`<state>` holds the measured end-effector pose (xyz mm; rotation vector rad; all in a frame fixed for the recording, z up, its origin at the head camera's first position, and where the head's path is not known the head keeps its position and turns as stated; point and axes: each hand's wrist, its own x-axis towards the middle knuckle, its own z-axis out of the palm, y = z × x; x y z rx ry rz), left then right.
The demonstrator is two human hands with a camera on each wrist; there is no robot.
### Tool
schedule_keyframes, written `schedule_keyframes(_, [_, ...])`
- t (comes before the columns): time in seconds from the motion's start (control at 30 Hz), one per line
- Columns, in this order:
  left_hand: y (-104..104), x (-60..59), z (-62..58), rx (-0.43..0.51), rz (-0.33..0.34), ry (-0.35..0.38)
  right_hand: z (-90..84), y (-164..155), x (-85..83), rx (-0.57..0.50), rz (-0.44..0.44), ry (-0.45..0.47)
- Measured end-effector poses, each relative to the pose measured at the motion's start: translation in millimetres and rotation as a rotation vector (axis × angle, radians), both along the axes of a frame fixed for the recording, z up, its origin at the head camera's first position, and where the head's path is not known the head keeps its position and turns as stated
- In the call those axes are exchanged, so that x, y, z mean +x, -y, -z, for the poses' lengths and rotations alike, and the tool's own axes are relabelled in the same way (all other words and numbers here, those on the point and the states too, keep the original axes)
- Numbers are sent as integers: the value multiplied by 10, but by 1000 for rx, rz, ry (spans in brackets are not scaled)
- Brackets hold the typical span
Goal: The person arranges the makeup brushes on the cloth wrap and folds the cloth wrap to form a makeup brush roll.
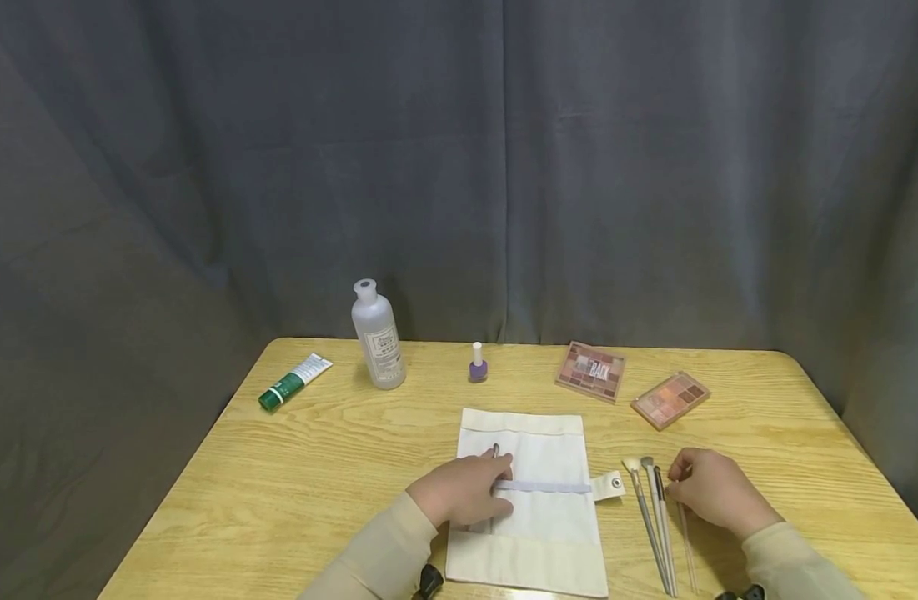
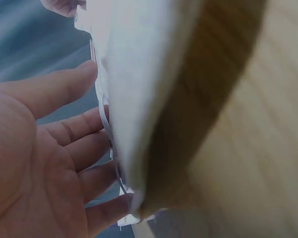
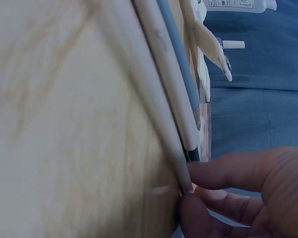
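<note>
On the wooden table, seen one view after another:

Head view, left hand: the left hand (image 1: pixel 464 492) lies on the cream canvas brush roll (image 1: pixel 532 508) at about 6 o'clock on the table (image 1: pixel 338 442), fingers bent loosely over the left end of the pale elastic band (image 1: pixel 544 487); a dark-tipped brush (image 1: pixel 494 467) sits tucked in the roll just under its fingertips.
Head view, right hand: the right hand (image 1: pixel 714 492) rests at 4 o'clock, fingertips pinching the top of the rightmost loose brush (image 1: pixel 684 533).
Head view, loose brushes: three more brushes (image 1: pixel 654 517) lie side by side between the roll and the right hand, bristles toward 12 o'clock.
Head view, snap tab: the roll's tab (image 1: pixel 609 485) sticks out at 3 o'clock, just beside the brushes.
Head view, far edge: a green tube (image 1: pixel 293 382) at 10 o'clock, a clear bottle (image 1: pixel 378 335) at 11, purple nail polish (image 1: pixel 478 363) at 12, two eyeshadow palettes (image 1: pixel 592 371) (image 1: pixel 669 400) at 1 to 2 o'clock.

Left wrist view, hand: the palm faces the canvas, fingers (image 2: pixel 74 126) spread slightly and only lightly bent, tips at the elastic band on the roll's edge (image 2: pixel 139 99); they clamp nothing.

Right wrist view, hand: thumb and forefinger (image 3: pixel 228 173) close together on the end of a pale brush handle (image 3: pixel 154 99), which lies flat against the other handles.
</note>
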<state>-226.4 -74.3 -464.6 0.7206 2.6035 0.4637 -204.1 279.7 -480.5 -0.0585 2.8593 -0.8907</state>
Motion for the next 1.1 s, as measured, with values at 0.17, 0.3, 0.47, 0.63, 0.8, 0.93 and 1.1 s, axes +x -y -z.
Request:
schedule_keyframes(0.17, [2, 0, -17, -1, -3, 1, 2, 6, -9, 3, 4, 1])
schedule_keyframes(0.3, [-3, 7, -30, -3, -1, -7, 1, 12, -19, 0, 16, 4])
schedule_keyframes(0.47, [-13, 8, -41, -11, 3, -19, 23, 6, -44, 15, 30, -5])
schedule_keyframes(0.63, [-10, 15, -22, -16, 12, -13, 51, -33, -68, -16, 51, 21])
schedule_keyframes(0.8, [-6, 5, -9, -17, 15, -29, 44, -106, -89, -142, 77, 66])
schedule_keyframes(0.93, [-13, -6, -10, -29, 9, -43, 17, -141, -93, -302, 81, 65])
schedule_keyframes(1.1, [-25, -18, -10, -36, 14, -41, -58, -124, -101, -512, 106, 20])
